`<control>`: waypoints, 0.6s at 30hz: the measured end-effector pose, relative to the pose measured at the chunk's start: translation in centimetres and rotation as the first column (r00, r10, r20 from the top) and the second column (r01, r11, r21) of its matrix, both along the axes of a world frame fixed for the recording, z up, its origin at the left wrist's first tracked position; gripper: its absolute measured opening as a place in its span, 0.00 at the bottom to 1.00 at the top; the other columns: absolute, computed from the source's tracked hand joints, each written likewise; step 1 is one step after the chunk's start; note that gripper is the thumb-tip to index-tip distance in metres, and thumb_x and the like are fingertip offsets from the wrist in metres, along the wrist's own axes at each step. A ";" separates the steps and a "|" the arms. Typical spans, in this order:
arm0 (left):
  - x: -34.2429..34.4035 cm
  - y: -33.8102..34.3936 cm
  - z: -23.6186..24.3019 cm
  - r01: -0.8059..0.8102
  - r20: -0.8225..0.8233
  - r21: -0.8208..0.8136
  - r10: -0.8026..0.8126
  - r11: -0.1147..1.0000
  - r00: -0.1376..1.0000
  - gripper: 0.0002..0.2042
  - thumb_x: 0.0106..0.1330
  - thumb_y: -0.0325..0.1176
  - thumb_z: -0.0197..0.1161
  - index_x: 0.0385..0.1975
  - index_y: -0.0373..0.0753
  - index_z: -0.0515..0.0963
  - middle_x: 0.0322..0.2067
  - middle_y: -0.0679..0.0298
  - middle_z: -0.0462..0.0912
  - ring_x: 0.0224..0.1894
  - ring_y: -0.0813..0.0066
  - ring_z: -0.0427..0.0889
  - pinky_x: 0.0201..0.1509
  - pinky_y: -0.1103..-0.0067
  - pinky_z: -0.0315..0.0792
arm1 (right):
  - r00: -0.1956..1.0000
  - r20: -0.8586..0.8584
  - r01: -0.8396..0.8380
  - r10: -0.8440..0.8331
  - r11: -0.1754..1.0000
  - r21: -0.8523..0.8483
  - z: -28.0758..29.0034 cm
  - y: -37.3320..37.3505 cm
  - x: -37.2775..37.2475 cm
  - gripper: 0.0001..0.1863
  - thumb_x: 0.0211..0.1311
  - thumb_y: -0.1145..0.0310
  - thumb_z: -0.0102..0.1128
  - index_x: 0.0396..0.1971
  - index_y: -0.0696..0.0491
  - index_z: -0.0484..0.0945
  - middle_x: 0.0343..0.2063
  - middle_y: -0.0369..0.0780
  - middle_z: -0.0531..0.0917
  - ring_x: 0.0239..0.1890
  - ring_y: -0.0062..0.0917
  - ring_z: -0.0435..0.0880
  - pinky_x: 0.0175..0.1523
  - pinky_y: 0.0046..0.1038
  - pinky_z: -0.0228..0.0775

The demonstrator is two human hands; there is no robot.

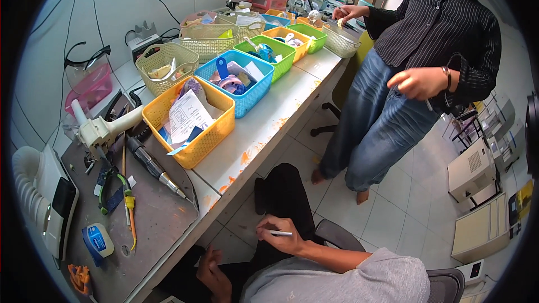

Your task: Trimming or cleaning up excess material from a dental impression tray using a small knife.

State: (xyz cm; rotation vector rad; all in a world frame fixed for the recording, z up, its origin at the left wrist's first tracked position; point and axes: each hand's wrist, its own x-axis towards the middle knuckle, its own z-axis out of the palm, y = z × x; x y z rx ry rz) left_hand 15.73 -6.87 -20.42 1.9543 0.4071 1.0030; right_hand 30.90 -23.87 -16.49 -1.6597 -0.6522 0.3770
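Observation:
My right hand is closed around a slim, silvery pen-like tool, held above my dark-trousered lap. My left hand hangs lower, beside the bench edge, with its fingers loosely stretched and nothing visible in them. Both hands are off the bench. On the grey bench mat lie a black and silver rotary handpiece, green-handled pliers and a yellow-handled tool. A small jar with a blue label stands near the mat's left side.
An orange basket holding papers stands nearest, then a blue basket and a green basket. A white hose unit is at the left. Across the aisle stands another person, one hand over the baskets. Chair base behind.

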 end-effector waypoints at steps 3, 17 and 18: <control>-0.1 0.4 0.6 0.102 -0.272 -0.274 -0.179 0.956 0.946 0.17 0.65 0.34 0.56 0.49 0.30 0.71 0.44 0.51 0.78 0.45 0.57 0.78 0.50 0.69 0.72 | 0.958 0.197 -0.175 0.206 0.971 -0.164 -0.4 1.4 -1.2 0.07 0.55 0.73 0.59 0.33 0.59 0.76 0.27 0.41 0.81 0.30 0.26 0.83 0.35 0.25 0.74; -4.0 1.4 0.4 0.367 -0.315 -0.145 -0.394 0.919 0.863 0.11 0.55 0.28 0.62 0.38 0.34 0.78 0.43 0.55 0.79 0.47 0.55 0.76 0.51 0.68 0.70 | 0.908 0.007 -0.404 0.419 0.880 -0.249 -2.3 4.6 -5.7 0.09 0.58 0.67 0.60 0.36 0.53 0.80 0.34 0.39 0.82 0.36 0.25 0.82 0.37 0.23 0.74; -4.4 1.4 0.5 0.358 -0.319 -0.151 -0.388 0.921 0.865 0.11 0.55 0.28 0.62 0.38 0.34 0.78 0.43 0.55 0.79 0.47 0.55 0.76 0.51 0.68 0.70 | 0.911 -0.002 -0.400 0.413 0.883 -0.246 -2.2 4.7 -6.2 0.09 0.58 0.66 0.60 0.36 0.53 0.81 0.34 0.39 0.82 0.36 0.24 0.82 0.36 0.22 0.74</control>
